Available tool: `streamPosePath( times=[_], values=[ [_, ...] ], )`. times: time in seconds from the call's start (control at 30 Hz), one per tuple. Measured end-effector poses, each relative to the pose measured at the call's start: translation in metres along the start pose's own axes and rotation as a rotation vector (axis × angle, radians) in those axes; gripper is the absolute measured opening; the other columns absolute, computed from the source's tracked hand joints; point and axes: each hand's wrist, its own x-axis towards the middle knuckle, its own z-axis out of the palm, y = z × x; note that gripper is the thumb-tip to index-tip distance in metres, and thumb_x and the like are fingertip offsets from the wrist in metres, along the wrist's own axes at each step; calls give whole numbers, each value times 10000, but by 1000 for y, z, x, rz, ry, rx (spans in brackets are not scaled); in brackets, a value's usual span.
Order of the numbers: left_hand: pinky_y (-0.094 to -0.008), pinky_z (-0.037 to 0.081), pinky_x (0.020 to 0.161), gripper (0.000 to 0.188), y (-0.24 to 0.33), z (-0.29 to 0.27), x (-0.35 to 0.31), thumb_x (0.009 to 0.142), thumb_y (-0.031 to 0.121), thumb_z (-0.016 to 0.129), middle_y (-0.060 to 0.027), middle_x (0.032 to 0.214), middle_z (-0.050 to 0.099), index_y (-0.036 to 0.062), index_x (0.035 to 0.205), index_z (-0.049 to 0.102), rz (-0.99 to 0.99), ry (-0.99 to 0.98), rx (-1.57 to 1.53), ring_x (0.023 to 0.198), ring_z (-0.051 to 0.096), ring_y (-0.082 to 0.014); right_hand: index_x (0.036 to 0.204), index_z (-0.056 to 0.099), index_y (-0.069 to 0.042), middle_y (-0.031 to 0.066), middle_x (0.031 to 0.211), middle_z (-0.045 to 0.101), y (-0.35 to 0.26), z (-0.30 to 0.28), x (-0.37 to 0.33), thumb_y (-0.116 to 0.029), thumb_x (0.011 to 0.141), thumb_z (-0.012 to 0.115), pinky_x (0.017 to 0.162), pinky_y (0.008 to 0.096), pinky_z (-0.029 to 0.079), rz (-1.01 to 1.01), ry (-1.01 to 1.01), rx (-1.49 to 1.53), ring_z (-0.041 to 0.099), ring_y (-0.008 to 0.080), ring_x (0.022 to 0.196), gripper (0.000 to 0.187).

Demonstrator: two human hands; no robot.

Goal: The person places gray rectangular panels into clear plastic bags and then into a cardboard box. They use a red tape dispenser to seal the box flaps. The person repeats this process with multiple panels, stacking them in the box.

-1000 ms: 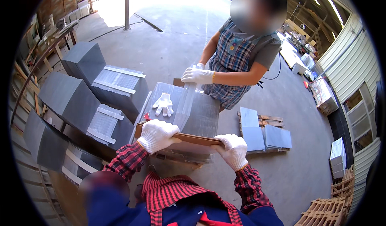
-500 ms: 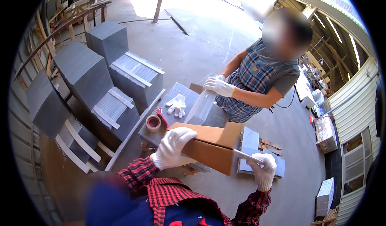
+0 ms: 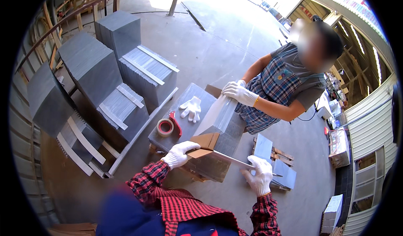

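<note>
A brown cardboard box (image 3: 204,142) is in front of me, its folded flaps against the near end of a stack of grey slabs (image 3: 226,112) on the table. My left hand (image 3: 179,155), in a white knitted glove, is closed on its left edge. A thin pale edge runs rightward from the cardboard to my right hand (image 3: 259,175), also gloved, whose fingers pinch its end. Something thin and dark sticks out past those fingers, too small to name. Opposite me, a co-worker's gloved hands (image 3: 239,93) rest on the far end of the stack.
On the table (image 3: 184,96) lie a spare white glove (image 3: 191,108) and a red tape dispenser (image 3: 174,124) with its roll. Tall slab stacks with wooden strips (image 3: 86,59) stand at left. Blue-grey slabs on a pallet (image 3: 282,173) sit on the floor at right.
The box has come down and away from me, from mid-air to the stack's near end, turning as it moved. Both my hands have shifted with it. The co-worker's hands stay on the stack.
</note>
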Motion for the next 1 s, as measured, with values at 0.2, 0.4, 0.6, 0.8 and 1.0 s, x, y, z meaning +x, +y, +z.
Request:
streamPosePath(
  times=[0.2, 0.4, 0.6, 0.8, 1.0],
  values=[
    [-378, 318, 1180, 695, 27, -27, 7, 811, 217, 646, -188, 1458, 478, 24, 1455, 468, -91, -474, -89, 1385, 433, -313, 1274, 619, -50, 180, 1262, 652, 7, -14, -24, -352, 758, 781, 1066, 483, 417, 93, -109, -51, 595, 387, 1184, 619],
    [-349, 244, 1204, 802, 41, -32, 24, 808, 208, 621, -142, 1553, 414, -17, 1532, 360, -322, -758, -566, 1451, 340, -235, 1391, 544, -5, 241, 1422, 541, 27, -10, -8, -556, 1002, 429, 1134, 492, 342, 176, -77, -54, 494, 426, 1321, 685],
    [-269, 427, 1032, 570, 33, -13, 20, 917, 204, 589, -102, 1362, 602, -24, 1430, 495, -312, -742, -621, 1219, 555, -149, 1419, 515, 0, 259, 1465, 489, 30, -11, 6, -586, 1001, 417, 1149, 504, 318, 145, -113, -104, 440, 436, 1368, 727],
    [-292, 520, 851, 394, 65, -8, 42, 1060, 327, 446, -61, 1132, 679, 55, 1298, 601, -732, -809, -378, 952, 652, -127, 1473, 458, -7, 257, 1558, 375, 10, 7, 19, -544, 982, 456, 1215, 526, 176, 142, -128, -124, 306, 467, 1455, 728],
    [-291, 518, 862, 394, 80, 56, 71, 1059, 326, 450, -65, 1145, 675, 57, 1313, 588, -619, -925, -338, 967, 649, -130, 1513, 395, -17, 274, 1581, 311, 10, 41, -1, -489, 949, 526, 1223, 528, 148, 246, -203, -220, 232, 459, 1483, 747]
  ],
)
